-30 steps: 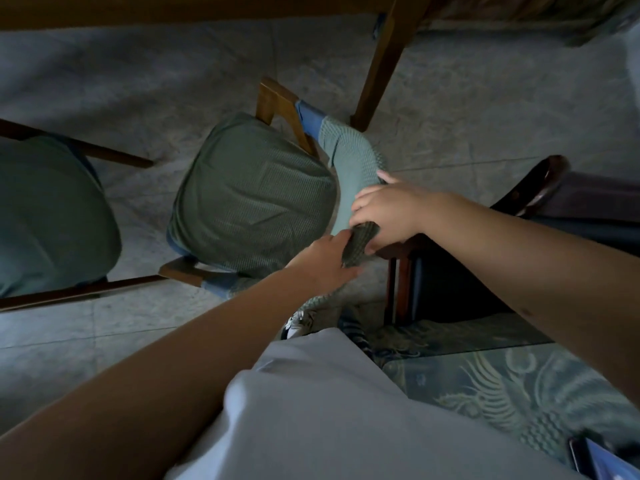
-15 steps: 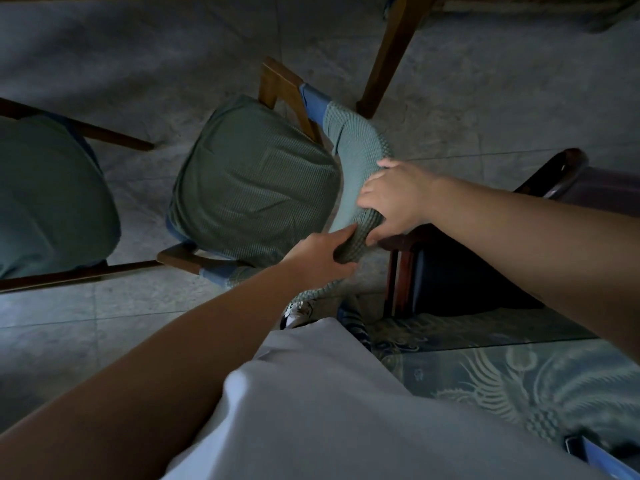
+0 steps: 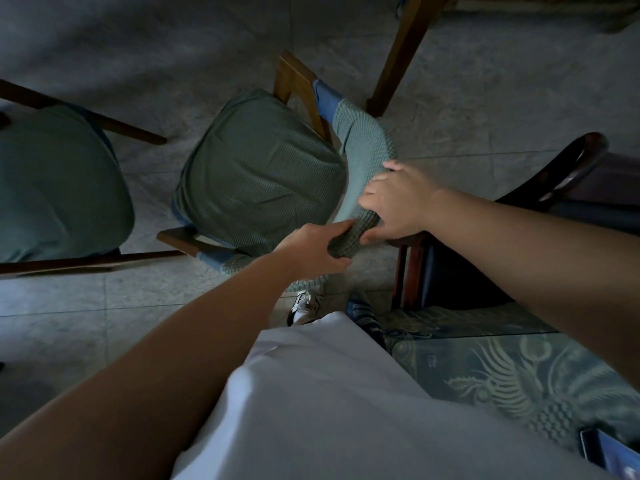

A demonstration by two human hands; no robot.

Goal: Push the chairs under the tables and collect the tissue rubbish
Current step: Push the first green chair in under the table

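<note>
A wooden chair with a green knitted seat cushion (image 3: pixel 263 174) stands below me on the tiled floor. Its curved backrest (image 3: pixel 363 150) wears the same green cover. My left hand (image 3: pixel 311 247) grips the lower end of the backrest from the near side. My right hand (image 3: pixel 398 199) grips the backrest just beyond it, fingers over the top and thumb underneath. A wooden table leg (image 3: pixel 401 53) rises just past the chair, the tabletop out of view. No tissue is visible.
A second green-cushioned chair (image 3: pixel 59 188) stands at the left. A dark wooden chair (image 3: pixel 561 174) is close on the right, beside a glass-topped table with a patterned cloth (image 3: pixel 519 375). A phone (image 3: pixel 602 452) lies at the bottom right. My shoe (image 3: pixel 304 306) is below the chair.
The chair has slid a little away from me toward the table leg, both hands staying on the backrest. My left hand closed more firmly around the backrest's end.
</note>
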